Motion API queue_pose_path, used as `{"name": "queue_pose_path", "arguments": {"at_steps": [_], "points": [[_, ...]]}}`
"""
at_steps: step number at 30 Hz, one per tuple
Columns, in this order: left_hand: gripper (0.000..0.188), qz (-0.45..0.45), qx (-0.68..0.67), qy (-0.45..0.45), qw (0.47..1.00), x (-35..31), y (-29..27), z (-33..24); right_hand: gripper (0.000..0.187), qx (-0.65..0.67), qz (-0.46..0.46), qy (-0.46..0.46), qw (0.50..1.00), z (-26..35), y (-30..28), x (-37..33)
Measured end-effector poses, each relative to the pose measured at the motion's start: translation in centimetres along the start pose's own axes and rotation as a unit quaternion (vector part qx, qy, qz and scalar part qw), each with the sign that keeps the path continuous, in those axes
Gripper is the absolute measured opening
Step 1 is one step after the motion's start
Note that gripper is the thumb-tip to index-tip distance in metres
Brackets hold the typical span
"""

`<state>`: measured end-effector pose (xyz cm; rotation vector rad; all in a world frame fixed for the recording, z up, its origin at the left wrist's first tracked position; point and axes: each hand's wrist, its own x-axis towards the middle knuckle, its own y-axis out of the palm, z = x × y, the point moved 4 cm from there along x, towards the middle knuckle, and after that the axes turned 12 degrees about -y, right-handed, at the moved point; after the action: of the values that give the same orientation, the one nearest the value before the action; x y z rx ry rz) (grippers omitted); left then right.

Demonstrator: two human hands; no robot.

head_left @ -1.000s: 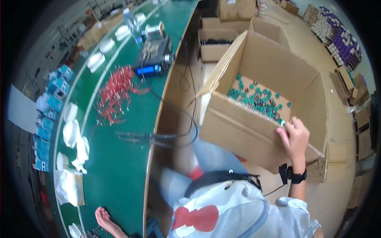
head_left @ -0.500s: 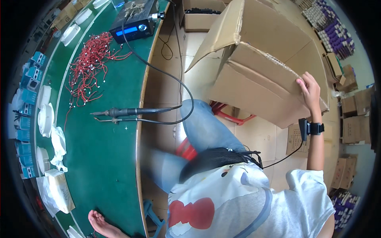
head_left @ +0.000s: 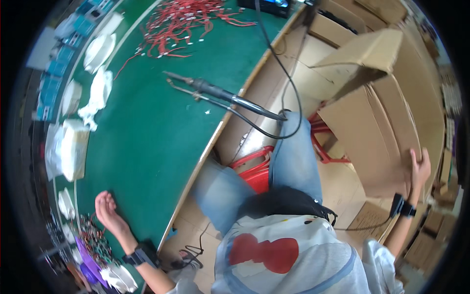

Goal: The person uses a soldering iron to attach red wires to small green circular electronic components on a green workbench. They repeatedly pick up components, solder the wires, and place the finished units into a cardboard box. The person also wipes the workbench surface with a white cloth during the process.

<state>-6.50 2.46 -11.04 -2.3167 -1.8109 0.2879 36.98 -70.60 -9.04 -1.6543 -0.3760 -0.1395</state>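
Observation:
My right hand (head_left: 420, 169) grips the edge of a large open cardboard box (head_left: 362, 132), with the thumb on the near face and the fingers over the rim. The box stands tilted at my right, close to a red plastic stool (head_left: 333, 139). My left hand (head_left: 108, 213) lies on the green table (head_left: 142, 157), its fingers loosely curled with a gap and nothing visible in them. A soldering iron (head_left: 210, 90) with a thin metal tube alongside lies across the table edge, farther off, touched by neither hand.
Red wires (head_left: 186, 19) with white connectors pile up at the far end of the table. A soldering station (head_left: 274, 6) stands beside them, its black cable looping over my knee. White dishes (head_left: 100, 53) and a white pack (head_left: 74, 149) line the left side. Coloured wires (head_left: 95, 240) lie near left.
My view has swung to the right, so the table now slants. The right hand still grips the box, which appears farther right. More of my left forearm has come into view.

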Motion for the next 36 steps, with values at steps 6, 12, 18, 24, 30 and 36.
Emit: {"name": "queue_pose_path", "arguments": {"at_steps": [6,12,18,24,30,36], "points": [[0.021,-0.078,-0.049,-0.039,0.995,1.1,0.5,0.2,0.046,0.002,-0.070,-0.035,0.997,-1.6,1.3,-0.2],[0.022,-0.026,-0.035,-0.054,0.998,1.0,0.7,-0.3,0.047,-0.060,-0.155,-0.121,0.979,-2.6,2.6,0.0],[0.015,0.029,-0.003,-0.025,0.999,-2.2,2.0,-1.1,0.047,-0.078,-0.198,-0.159,0.964,-0.6,1.8,0.1],[0.019,-0.004,0.174,0.073,0.982,-8.4,-0.9,-2.2,0.046,-0.049,-0.130,-0.099,0.985,-0.7,1.8,-0.1],[0.026,-0.072,0.355,0.114,0.925,-11.6,-3.4,-1.5,0.042,-0.051,-0.241,-0.149,0.958,-0.1,1.8,-0.5],[0.024,-0.094,0.318,0.086,0.940,-11.6,-3.7,-1.2,0.037,-0.054,-0.085,-0.100,0.990,-1.7,2.8,0.6]]}}
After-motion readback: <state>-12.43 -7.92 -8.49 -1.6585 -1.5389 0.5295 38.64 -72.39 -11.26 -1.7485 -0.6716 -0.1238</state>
